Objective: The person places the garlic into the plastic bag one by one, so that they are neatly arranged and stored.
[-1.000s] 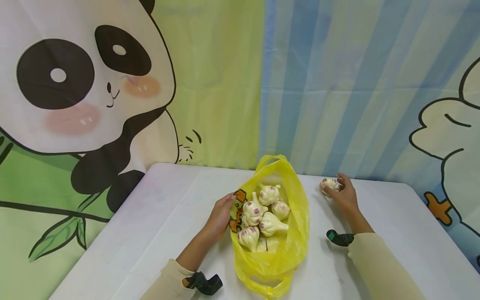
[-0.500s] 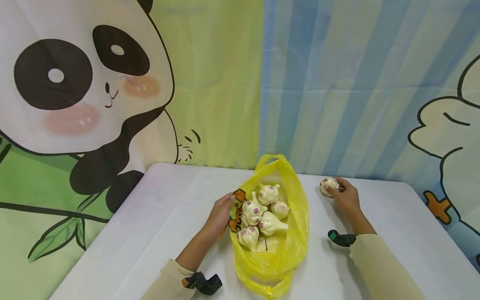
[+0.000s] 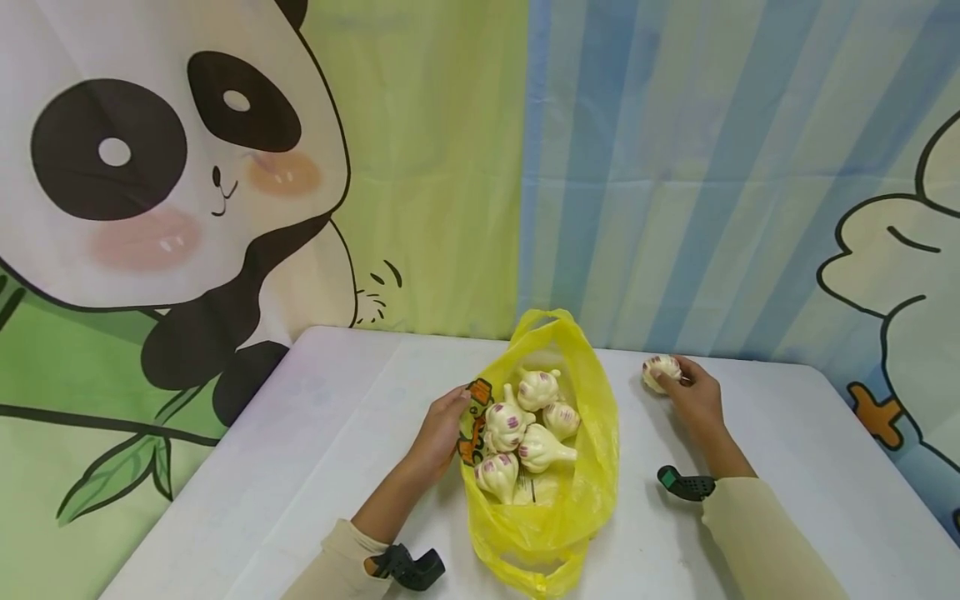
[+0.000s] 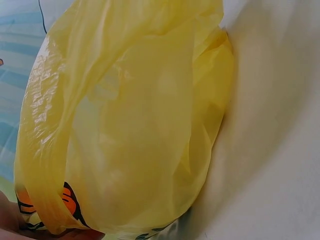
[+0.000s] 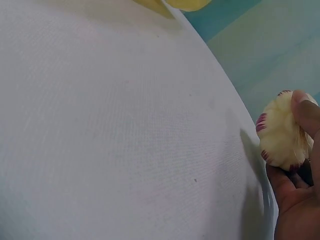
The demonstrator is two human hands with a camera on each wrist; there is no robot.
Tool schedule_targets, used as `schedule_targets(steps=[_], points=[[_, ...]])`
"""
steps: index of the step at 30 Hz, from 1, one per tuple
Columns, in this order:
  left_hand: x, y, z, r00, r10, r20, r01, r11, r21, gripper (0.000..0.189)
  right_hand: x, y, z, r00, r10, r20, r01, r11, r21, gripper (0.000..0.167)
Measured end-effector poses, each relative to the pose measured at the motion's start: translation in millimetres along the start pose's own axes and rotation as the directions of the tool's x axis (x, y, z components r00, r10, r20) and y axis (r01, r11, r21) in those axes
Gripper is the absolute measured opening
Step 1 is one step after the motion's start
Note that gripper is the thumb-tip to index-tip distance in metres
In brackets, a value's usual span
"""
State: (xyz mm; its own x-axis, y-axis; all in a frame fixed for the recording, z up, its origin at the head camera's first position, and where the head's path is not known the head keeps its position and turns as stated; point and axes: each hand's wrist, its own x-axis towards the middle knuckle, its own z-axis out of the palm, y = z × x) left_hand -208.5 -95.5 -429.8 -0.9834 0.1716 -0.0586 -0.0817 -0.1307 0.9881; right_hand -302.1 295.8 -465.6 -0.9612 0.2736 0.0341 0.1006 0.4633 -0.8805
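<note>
My left hand (image 3: 435, 437) grips the left edge of a yellow plastic bag (image 3: 598, 433), beside its orange-and-black print. The bag lies with its mouth spread, and several white-and-purple garlic bulbs (image 3: 544, 448) sit inside. Right of the bag, my right hand (image 3: 699, 408) pinches one garlic bulb (image 3: 660, 372) between thumb and fingers. The right wrist view shows this garlic bulb (image 5: 282, 132) close up, its root side facing the palm. In the left wrist view the bag (image 4: 140, 130) fills most of the picture and hides its contents.
A white table (image 3: 352, 400) carries everything. Behind it hangs a printed curtain (image 3: 442, 183) with a panda and stripes, close to the table's back edge. A black wrist device (image 3: 408, 569) sits at the left cuff, another wrist device (image 3: 684, 483) at the right.
Fingers of my right hand have drawn in closer around the garlic bulb, and the bulb has shifted and turned slightly. My left hand and the bag stay where they were.
</note>
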Motion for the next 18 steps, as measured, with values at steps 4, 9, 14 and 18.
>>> schedule_targets(steps=[4,9,14,18], points=[[0.0,-0.4,0.1,1.0,0.003,0.004,-0.003,1.0,-0.001,0.047,-0.3,-4,-1,1.0,-0.016,-0.005,0.016,1.0,0.017,0.07],[0.3,-1.1,0.3,1.0,-0.001,0.001,0.001,1.0,0.005,0.047,-1.0,-10,-3,1.0,-0.016,-0.016,0.017,0.998,0.068,0.07],[0.0,-0.7,0.6,1.0,0.001,-0.002,-0.001,1.0,0.011,0.048,-1.8,-16,-4,0.999,-0.029,-0.02,0.031,0.993,0.116,0.07],[0.9,-2.3,0.4,1.0,0.002,-0.004,-0.001,1.0,0.01,0.047,-4.0,-23,-3,0.999,-0.029,-0.034,0.033,0.989,0.141,0.072]])
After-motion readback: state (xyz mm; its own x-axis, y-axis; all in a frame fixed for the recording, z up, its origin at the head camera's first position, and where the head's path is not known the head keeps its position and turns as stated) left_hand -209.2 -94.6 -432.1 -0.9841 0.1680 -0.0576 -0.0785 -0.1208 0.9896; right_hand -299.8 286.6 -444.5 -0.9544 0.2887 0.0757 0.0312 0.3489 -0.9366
